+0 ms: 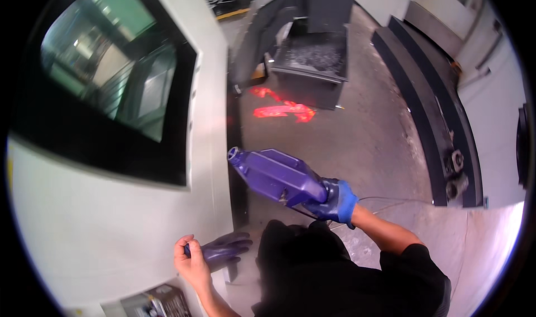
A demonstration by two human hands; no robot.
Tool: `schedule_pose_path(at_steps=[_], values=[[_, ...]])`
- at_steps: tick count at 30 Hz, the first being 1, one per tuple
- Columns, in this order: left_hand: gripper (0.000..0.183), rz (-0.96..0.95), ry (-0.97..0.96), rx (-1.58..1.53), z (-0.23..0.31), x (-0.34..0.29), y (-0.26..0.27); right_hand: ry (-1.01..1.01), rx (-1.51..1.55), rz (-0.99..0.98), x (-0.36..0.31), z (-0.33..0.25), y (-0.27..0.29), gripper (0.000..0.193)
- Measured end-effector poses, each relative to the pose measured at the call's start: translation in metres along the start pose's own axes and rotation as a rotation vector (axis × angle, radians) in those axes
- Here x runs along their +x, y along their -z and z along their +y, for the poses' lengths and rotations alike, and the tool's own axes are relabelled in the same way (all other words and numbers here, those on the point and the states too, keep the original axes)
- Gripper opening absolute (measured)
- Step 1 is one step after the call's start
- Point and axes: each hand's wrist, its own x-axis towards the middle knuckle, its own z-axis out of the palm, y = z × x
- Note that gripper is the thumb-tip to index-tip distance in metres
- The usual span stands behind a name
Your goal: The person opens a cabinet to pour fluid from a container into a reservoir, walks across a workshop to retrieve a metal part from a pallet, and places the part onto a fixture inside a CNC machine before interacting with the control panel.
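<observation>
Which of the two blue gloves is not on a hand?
The limp glove pinched by the bare left hand. The other glove is worn on the right hand, gripping the blue tool.

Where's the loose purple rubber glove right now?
The loose purple rubber glove hangs from the bare left hand, low in the head view, against the white machine door.

Your right hand point(335, 201) wears a blue glove and grips a deep purple tool point(276, 175) at mid-frame. Your bare left hand point(192, 259), lower left, pinches a dark purple glove point(223, 249). The machine door point(111, 227) beside it is off-white with a black-framed, greenish window point(111, 65) — and red-orange light patches point(282, 109) glow on the grey floor point(363, 127) above centre.
</observation>
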Motion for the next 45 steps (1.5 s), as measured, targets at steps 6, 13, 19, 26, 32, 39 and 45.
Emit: schedule_pose_path(at_steps=[6,13,19,26,32,39,45], values=[[0.011,-0.291,-0.149,-0.04,0.01,0.054,-0.137,-0.362,0.071,0.245,-0.019,0.062,0.057,0.042],[0.061,-0.843,-0.408,0.174,0.119,0.09,-0.284,-0.119,-0.24,0.272,0.052,0.06,0.132,0.036],[0.057,-1.019,-0.981,0.453,0.183,0.117,-0.408,-0.089,-0.297,0.145,0.096,0.093,0.211,0.029],[0.04,-1.245,-1.241,0.43,0.254,0.081,-0.577,-0.33,-0.38,0.265,0.083,0.185,0.308,0.03],[0.039,-1.404,-1.409,0.503,0.33,0.012,-0.744,-0.528,-0.438,0.436,0.093,0.262,0.431,0.049],[0.017,-1.478,-1.525,0.603,0.413,-0.032,-0.912,-0.188,-0.37,0.598,0.157,0.281,0.581,0.085],[0.02,-1.478,-1.582,0.541,0.434,-0.027,-1.069,-0.306,-0.608,0.712,0.288,0.368,0.671,0.039]])
